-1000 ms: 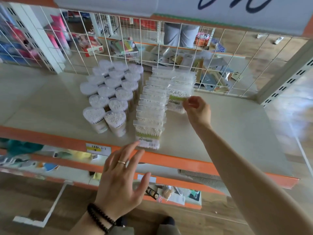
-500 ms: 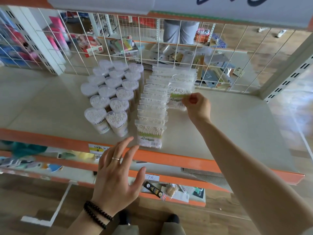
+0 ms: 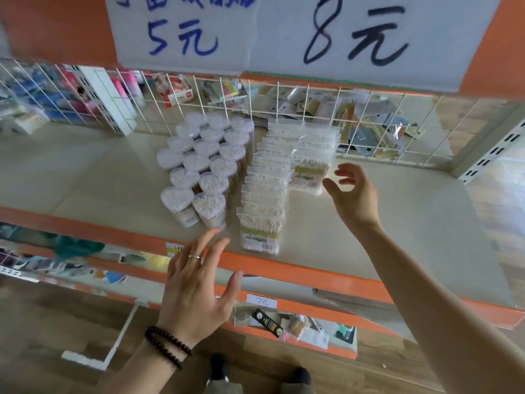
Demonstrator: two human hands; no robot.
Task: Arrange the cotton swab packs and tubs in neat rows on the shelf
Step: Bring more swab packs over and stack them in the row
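Several heart-shaped clear tubs of cotton swabs (image 3: pixel 203 166) stand in rows on the beige shelf (image 3: pixel 383 223). Right of them, flat swab packs (image 3: pixel 262 200) stand in a long row running back to the wire grid. A shorter second row starts behind a front pack (image 3: pixel 309 173) with a green label. My right hand (image 3: pixel 353 191) hovers open just right of that pack, fingers spread, holding nothing. My left hand (image 3: pixel 199 282), with a ring and bead bracelet, floats open in front of the shelf's orange edge, below the front tubs.
A white wire grid (image 3: pixel 284 109) backs the shelf, with other goods behind it. Paper price signs (image 3: pixel 352 35) hang on the orange shelf above. A lower shelf (image 3: pixel 284 322) holds small packaged items. The shelf's right half is bare beige surface.
My right hand has let go of the green-label pack and drawn back to the right, fingers spread. My left hand rose slightly toward the shelf edge. The view tilted up.
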